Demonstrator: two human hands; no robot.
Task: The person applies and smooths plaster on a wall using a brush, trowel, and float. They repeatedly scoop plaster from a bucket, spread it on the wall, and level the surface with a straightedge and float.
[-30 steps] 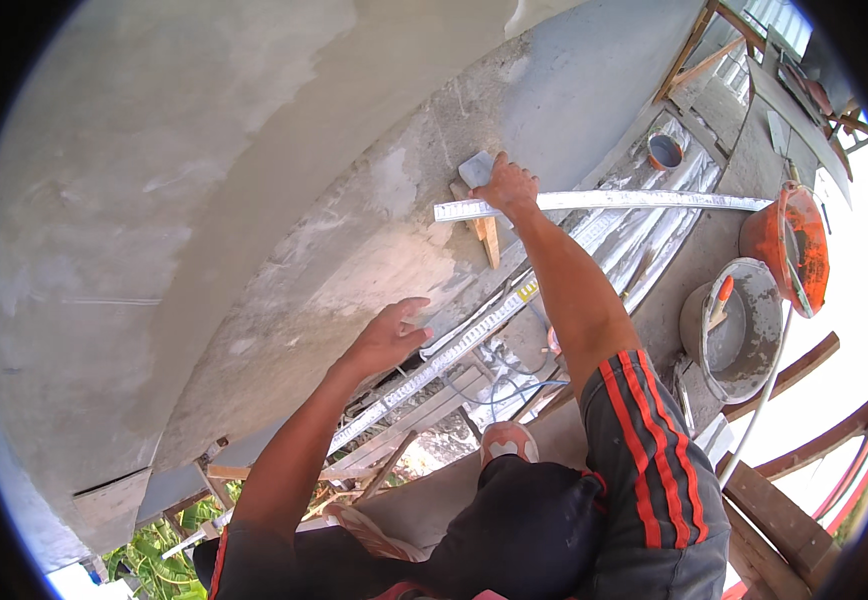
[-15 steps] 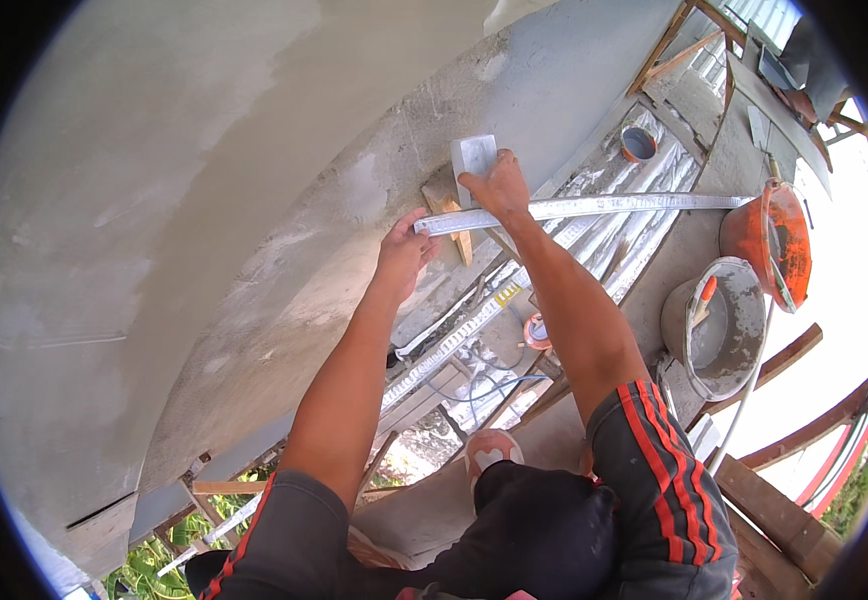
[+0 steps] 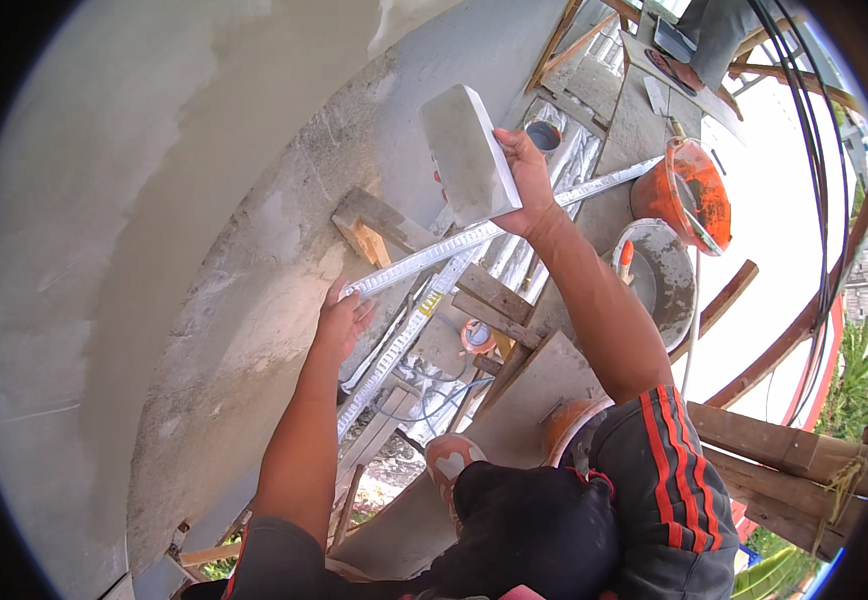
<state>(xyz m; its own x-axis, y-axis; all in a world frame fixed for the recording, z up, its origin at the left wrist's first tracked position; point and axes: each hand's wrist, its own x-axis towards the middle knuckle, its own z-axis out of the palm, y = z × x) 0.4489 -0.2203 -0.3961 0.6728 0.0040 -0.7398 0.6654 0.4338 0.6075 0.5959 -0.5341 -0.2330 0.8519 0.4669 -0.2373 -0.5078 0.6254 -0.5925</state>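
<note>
My right hand (image 3: pixel 524 180) is closed on a pale grey rectangular float (image 3: pixel 466 155), lifted in front of the curved wall with its broad face toward me. My left hand (image 3: pixel 346 315) grips the near end of a long silver straightedge (image 3: pixel 424 255), which slants up to the right toward an orange bucket (image 3: pixel 689 190). Behind the straightedge, at the wall, are a grey board and a pale wooden piece (image 3: pixel 364 240). A second silver bar (image 3: pixel 389 375) lies below, crossing under the held one.
A grey bucket (image 3: pixel 669 315) with an orange-handled tool, a small tub (image 3: pixel 544 135) and hoses sit on the plank scaffold (image 3: pixel 519 420). A co-worker's leg and sandalled foot (image 3: pixel 699 55) are at top right. Black cables (image 3: pixel 814 150) hang at the right.
My right hand has lifted the float off the wall and turned it. My left hand has taken the straightedge's end and shifted it down-left. The view has swung, bringing the co-worker's leg in.
</note>
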